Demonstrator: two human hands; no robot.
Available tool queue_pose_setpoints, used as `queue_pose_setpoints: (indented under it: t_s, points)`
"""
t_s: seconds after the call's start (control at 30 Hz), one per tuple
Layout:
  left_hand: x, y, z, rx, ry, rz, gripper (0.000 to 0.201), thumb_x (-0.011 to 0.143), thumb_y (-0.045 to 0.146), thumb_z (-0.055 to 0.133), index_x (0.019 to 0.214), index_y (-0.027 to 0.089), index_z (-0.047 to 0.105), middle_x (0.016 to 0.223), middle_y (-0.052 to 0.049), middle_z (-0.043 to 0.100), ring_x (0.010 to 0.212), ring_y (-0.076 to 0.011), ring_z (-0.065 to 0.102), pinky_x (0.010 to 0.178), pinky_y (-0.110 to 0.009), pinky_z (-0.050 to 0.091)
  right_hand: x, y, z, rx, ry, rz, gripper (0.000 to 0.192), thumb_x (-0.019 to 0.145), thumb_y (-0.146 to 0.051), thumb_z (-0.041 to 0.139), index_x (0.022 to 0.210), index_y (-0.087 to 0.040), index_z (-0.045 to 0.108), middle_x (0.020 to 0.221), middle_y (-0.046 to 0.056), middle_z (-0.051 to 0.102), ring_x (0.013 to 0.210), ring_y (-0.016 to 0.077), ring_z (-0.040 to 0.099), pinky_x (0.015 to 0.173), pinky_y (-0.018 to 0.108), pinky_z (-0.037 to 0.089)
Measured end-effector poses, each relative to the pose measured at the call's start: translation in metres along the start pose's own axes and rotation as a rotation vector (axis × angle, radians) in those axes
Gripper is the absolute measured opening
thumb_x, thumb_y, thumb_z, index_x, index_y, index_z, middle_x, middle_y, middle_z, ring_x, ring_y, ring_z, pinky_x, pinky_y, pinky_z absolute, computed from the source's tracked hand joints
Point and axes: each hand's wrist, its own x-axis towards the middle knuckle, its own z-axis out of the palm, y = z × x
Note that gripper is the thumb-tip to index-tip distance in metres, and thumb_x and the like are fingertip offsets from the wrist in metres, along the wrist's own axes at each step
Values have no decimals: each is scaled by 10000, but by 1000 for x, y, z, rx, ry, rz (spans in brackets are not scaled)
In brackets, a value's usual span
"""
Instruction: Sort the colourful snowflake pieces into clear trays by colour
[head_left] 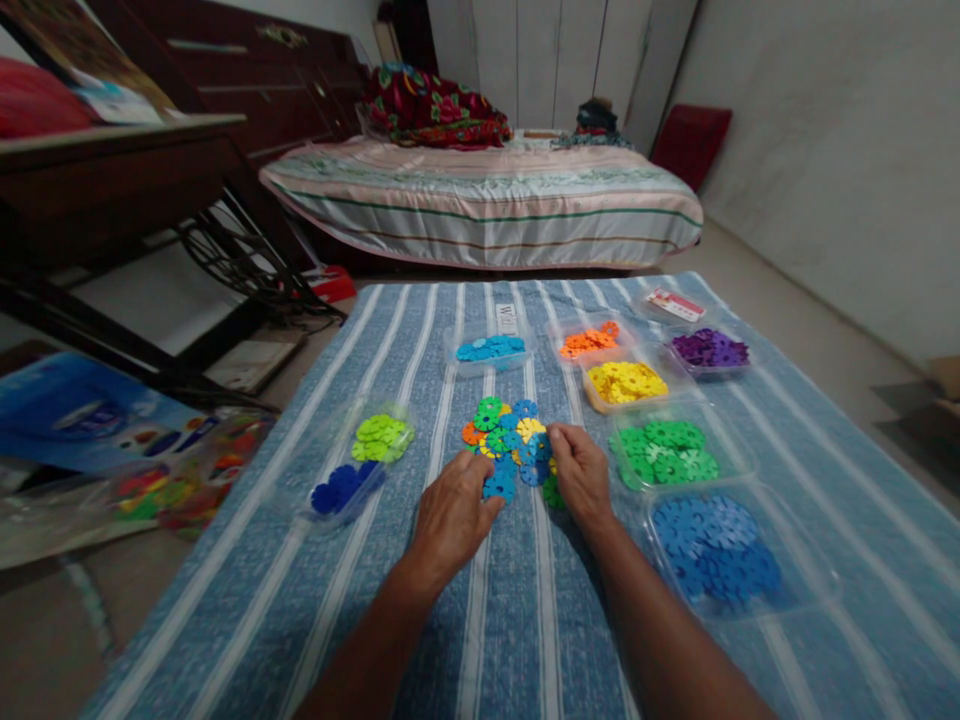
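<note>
A mixed pile of coloured plastic snowflake discs [507, 436] lies in the middle of a blue striped cloth [495, 620]. My left hand [450, 515] rests on the near left edge of the pile, fingers curled over blue discs. My right hand [579, 475] touches the pile's right side, fingertips pinched at a disc. Clear trays around the pile hold sorted discs: light blue [489, 348], orange [589, 340], yellow [627, 381], purple [709, 349], green [663, 449], blue [714, 548]. A tray on the left holds lime discs [382, 437] and dark blue discs [341, 488].
A bed [487, 195] with a striped cover stands beyond the cloth. A dark wooden table on a metal frame [112, 190] is at the left. Plastic packaging [112, 470] lies on the floor to the left. A grey wall runs along the right.
</note>
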Motion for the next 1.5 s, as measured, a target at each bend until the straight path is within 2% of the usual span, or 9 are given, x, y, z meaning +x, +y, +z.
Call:
queue_pose_setpoints:
  t_s: [0.27, 0.57, 0.73, 0.9, 1.0, 1.1, 1.23, 1.37, 1.5]
  points:
    - [-16, -17, 4, -201, 28, 174, 115, 800, 110, 522, 719, 190, 534, 785, -3, 581, 725, -138, 568, 636, -245, 423, 1, 0, -1, 1, 0, -5, 306, 917, -386, 472, 905, -182, 699, 880, 42, 671, 867, 198, 595, 804, 329, 436]
    - [-27, -22, 2, -366, 325, 403, 169, 852, 113, 490, 889, 178, 642, 928, -57, 687, 944, -152, 644, 868, -251, 502, 1, 1, 0, 0, -4, -2, 310, 915, -395, 476, 910, -180, 699, 876, 41, 670, 860, 198, 594, 796, 326, 436]
    - [-14, -21, 7, -573, 257, 78, 97, 784, 234, 607, 816, 180, 681, 751, -20, 679, 692, -136, 641, 663, -240, 519, 1, 0, 0, 1, -9, 1, 323, 919, -399, 468, 910, -173, 698, 872, 47, 667, 859, 202, 593, 797, 331, 438]
    - [38, -15, -12, -973, 114, -370, 210, 667, 277, 690, 809, 142, 615, 566, 19, 616, 495, -114, 564, 472, -212, 434, 1, -1, 1, -8, -6, -4, 328, 912, -397, 469, 908, -162, 698, 872, 55, 667, 860, 205, 593, 799, 335, 438]
    - [79, -2, -43, -1175, 197, -411, 217, 682, 220, 681, 843, 130, 565, 617, 11, 641, 526, -93, 575, 524, -204, 448, 1, -2, 1, -2, -3, -9, 320, 912, -392, 468, 902, -169, 698, 872, 52, 669, 865, 203, 596, 804, 332, 440]
    - [105, 12, -67, -1293, 262, -310, 232, 745, 205, 643, 945, 127, 556, 756, -6, 677, 653, -94, 623, 623, -215, 475, 1, -2, 0, 1, -2, -14, 313, 914, -389, 466, 886, -181, 698, 861, 44, 668, 852, 196, 597, 798, 325, 442]
    - [97, 11, -59, -1002, 169, -244, 201, 720, 251, 643, 876, 129, 604, 699, 1, 649, 605, -112, 579, 577, -229, 442, 1, -2, 1, -8, 6, -12, 309, 912, -392, 471, 883, -185, 699, 856, 40, 670, 844, 192, 596, 790, 318, 443]
    - [59, -12, -34, -467, 78, -156, 167, 697, 312, 627, 772, 165, 652, 662, -5, 632, 656, -157, 580, 597, -251, 433, 1, -3, 1, -6, 6, -3, 305, 907, -388, 475, 890, -185, 702, 858, 40, 674, 847, 193, 597, 793, 319, 441]
    - [22, -31, -28, -189, 51, -153, 189, 700, 340, 625, 804, 188, 666, 745, -17, 640, 727, -177, 593, 653, -267, 441, 1, -3, 1, -3, 2, 5, 314, 908, -393, 473, 898, -181, 704, 870, 47, 672, 861, 201, 596, 800, 329, 441]
